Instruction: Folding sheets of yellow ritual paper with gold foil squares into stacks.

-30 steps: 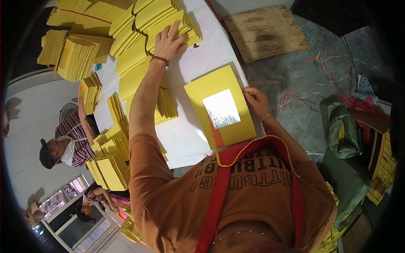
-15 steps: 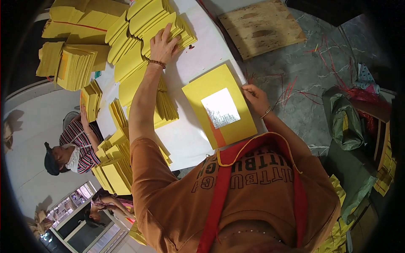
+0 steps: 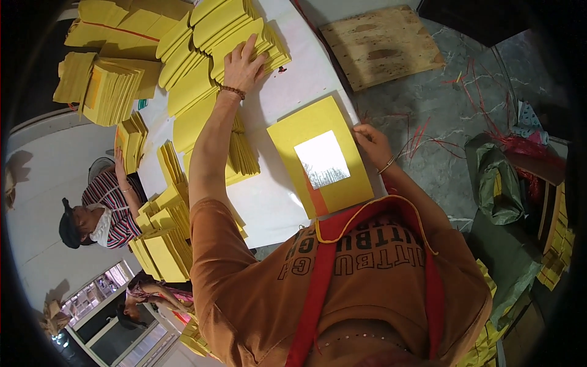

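Rests the left hand (image 3: 243,70), with a beaded bracelet (image 3: 232,92) around its wrist, on a stack of folded yellow paper (image 3: 266,46), fingers spread. Has the right hand (image 3: 373,147) at the right edge of a yellow sheet (image 3: 361,180), with its grip partly hidden. Bears, on that sheet, a bright silvery square (image 3: 322,159) and an orange strip (image 3: 317,200). Lies flat on a white table (image 3: 278,104), near the red apron (image 3: 313,293). Includes, at left, more yellow stacks (image 3: 113,95) and a co-worker in a striped top (image 3: 116,208), touching a small yellow stack (image 3: 131,140). Shows, at right, a wooden board (image 3: 382,49), loose red strings (image 3: 419,139) and a green bag (image 3: 498,183) on the grey floor (image 3: 397,98).
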Demonstrator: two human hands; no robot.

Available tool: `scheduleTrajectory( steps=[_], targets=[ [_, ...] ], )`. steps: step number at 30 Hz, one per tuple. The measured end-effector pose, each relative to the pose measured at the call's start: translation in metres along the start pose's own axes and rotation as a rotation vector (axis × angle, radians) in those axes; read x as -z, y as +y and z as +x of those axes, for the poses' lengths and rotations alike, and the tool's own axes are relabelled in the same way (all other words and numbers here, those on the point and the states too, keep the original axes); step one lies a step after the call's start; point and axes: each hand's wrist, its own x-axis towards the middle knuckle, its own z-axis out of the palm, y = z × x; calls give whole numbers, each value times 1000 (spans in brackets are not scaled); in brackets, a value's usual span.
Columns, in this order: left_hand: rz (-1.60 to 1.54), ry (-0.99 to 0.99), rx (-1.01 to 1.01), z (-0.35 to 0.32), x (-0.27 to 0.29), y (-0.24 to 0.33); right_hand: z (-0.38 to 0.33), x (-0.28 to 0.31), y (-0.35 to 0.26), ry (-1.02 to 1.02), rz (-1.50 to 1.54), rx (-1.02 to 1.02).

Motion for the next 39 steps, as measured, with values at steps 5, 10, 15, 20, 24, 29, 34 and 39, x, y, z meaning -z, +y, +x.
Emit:
scheduleTrajectory(
  steps=[5,10,15,20,24,29,34,39],
  targets=[
    [-30,-66,-64,0,7,4,-2,2,1,-9,11,11],
    [-241,-29,69,6,20,-2,0,1,-1,9,-82,17],
    [-420,-39,253,9,22,-22,5,4,14,6,-40,-15],
    [-288,-88,286,11,23,-24,3,5,15,7,-70,-12],
    [-140,-96,452,5,14,-27,2,6,14,-26,-62,-28],
    [-75,59,424,6,52,-9,1,8,-4,-110,-47,-32],
    [-225,229,378,-8,120,57,5,11,6,-33,-64,-41],
    [-273,-43,356,-53,92,85,6,3,-13,-55,-242,-14]
  ],
)
